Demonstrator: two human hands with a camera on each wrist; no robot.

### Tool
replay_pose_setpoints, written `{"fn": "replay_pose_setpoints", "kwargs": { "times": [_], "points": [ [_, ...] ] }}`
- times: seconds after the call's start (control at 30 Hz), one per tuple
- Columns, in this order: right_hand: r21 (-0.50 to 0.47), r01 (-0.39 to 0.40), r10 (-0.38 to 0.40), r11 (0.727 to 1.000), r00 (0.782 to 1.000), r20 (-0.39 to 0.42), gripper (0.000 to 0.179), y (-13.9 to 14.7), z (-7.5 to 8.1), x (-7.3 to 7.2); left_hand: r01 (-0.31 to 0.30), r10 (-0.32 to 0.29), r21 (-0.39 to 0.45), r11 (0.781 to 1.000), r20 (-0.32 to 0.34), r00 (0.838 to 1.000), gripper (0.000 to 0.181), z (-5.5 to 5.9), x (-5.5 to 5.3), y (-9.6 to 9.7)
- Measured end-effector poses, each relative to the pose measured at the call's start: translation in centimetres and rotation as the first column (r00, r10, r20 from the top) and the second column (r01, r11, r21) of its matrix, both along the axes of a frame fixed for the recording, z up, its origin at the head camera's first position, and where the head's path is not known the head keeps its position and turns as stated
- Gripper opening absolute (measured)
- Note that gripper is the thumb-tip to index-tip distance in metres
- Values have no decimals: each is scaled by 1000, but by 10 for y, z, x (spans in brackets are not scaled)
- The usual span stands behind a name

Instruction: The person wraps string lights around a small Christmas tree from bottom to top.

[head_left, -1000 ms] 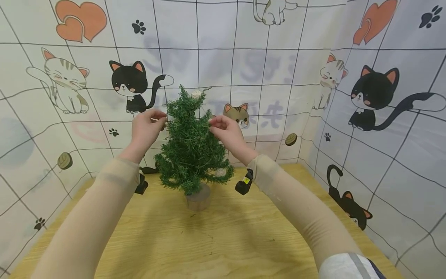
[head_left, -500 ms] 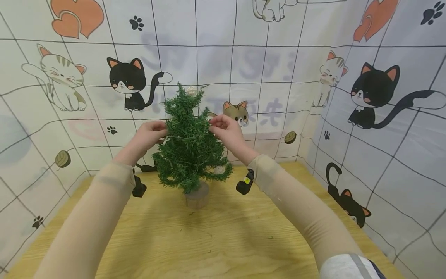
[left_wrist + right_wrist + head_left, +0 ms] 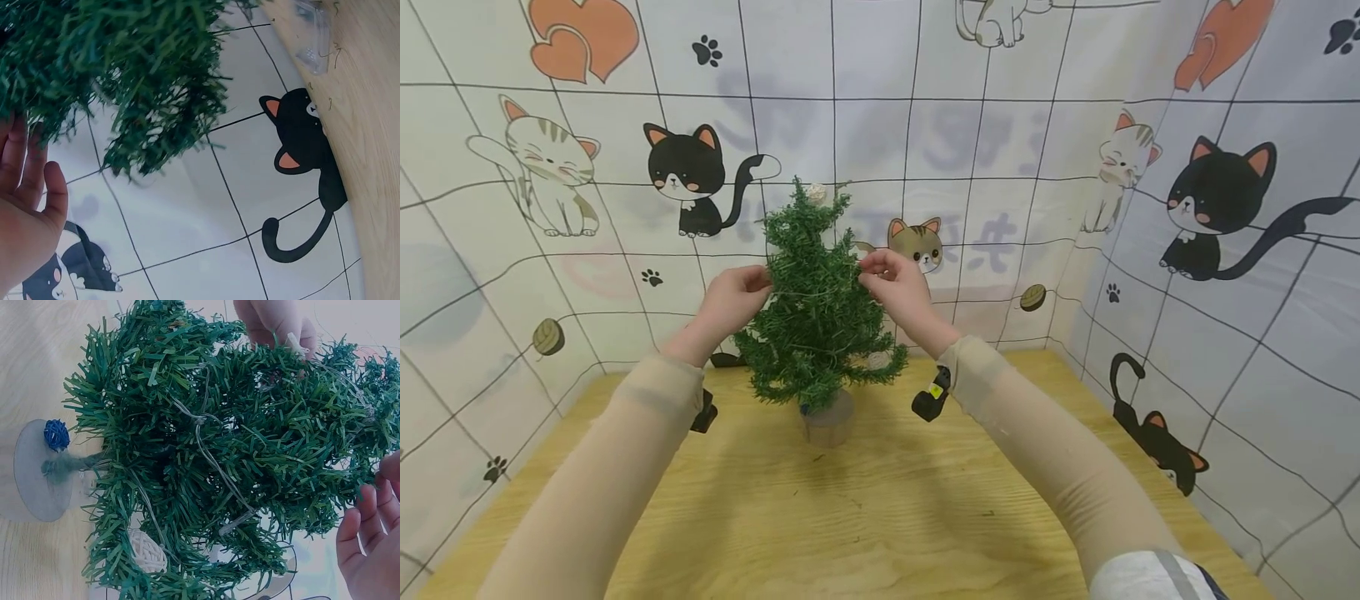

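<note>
A small artificial Christmas tree stands on a round wooden base. My left hand is at the tree's left side, its fingertips among the branches; in the left wrist view foliage covers some of its fingers. My right hand is at the opposite side, thumb and fingers close together by a branch tip. What either hand may hold is hidden. A thin clear wire with small bulbs, like a light string, winds across the branches. A white bulb sits beside my left hand.
White woven balls sit near the top and low on the right. A blue woven ball rests on the base. Beyond the tree, a clear plastic container lies on the wooden table. Cat-print cloth hangs behind.
My left hand has come down and closer in against the branches. The right hand has stayed almost where it was beside the tree. The head view has shifted slightly.
</note>
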State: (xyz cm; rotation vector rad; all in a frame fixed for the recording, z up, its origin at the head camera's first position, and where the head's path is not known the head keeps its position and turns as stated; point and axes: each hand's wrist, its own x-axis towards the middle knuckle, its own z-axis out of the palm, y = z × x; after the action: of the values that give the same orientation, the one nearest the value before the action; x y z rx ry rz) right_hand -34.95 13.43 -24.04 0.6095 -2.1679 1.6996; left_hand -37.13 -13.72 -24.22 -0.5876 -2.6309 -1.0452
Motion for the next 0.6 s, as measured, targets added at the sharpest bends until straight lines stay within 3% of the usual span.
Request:
{"fn": "replay_pose_setpoints", "kwargs": {
  "times": [0.2, 0.4, 0.6],
  "points": [
    [3, -17, 17, 1000, 1000, -23, 16, 1, 1, 1, -2, 1, -11, 1000, -47, 999, 31, 6, 3, -5],
    [12, -19, 20, 1000, 1000, -18, 17, 3, 2, 3, -2, 2, -2, 1000, -32, 999, 33, 12, 5, -7],
    [27, 27, -27, 999, 1000, -4, 21, 9, 0, 1, -18, 18, -20, 1000, -33, 999, 35, 15, 6, -14]
  ]
}}
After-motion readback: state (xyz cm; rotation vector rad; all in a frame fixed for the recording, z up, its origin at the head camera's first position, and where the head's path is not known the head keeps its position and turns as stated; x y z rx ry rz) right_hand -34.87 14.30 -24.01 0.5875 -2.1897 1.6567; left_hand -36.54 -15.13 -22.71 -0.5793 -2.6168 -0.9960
